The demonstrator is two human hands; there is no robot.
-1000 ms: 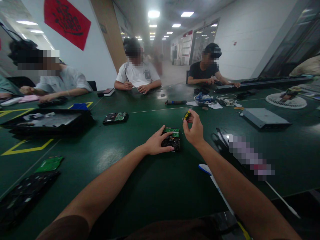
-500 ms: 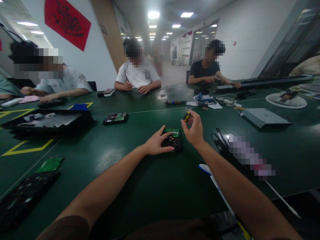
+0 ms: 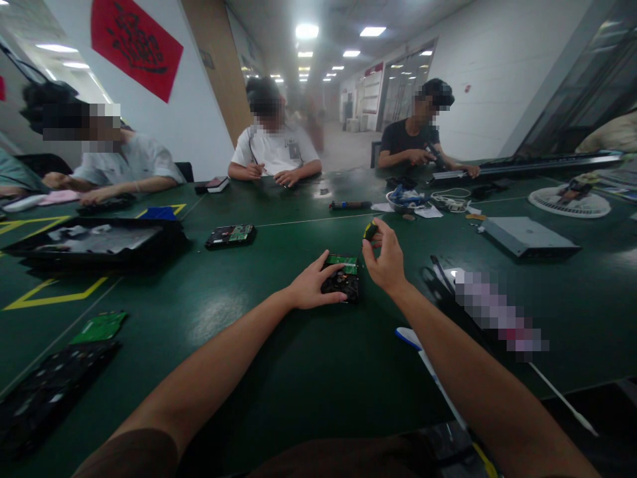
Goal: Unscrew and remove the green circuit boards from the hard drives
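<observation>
A black device with a green circuit board (image 3: 351,265) lies on the green table in front of me. My left hand (image 3: 318,282) spreads over its left side and holds it down, thumb at the far edge and fingers across the top, covering part of it. My right hand (image 3: 387,255) is just to the right of the device, raised a little, its fingers closed on the yellow-and-black handle of a screwdriver (image 3: 371,230). The shaft and tip of the screwdriver cannot be made out.
A similar device (image 3: 231,236) lies farther left, near a large black tray (image 3: 159,232). At near left is another black unit (image 3: 54,378) beside a green board (image 3: 102,326). A grey metal box (image 3: 530,236) stands right. Several people sit opposite.
Both my hands keep nearly the same place, the left on the device and the right round the screwdriver. Across the table, the person in black has shifted slightly.
</observation>
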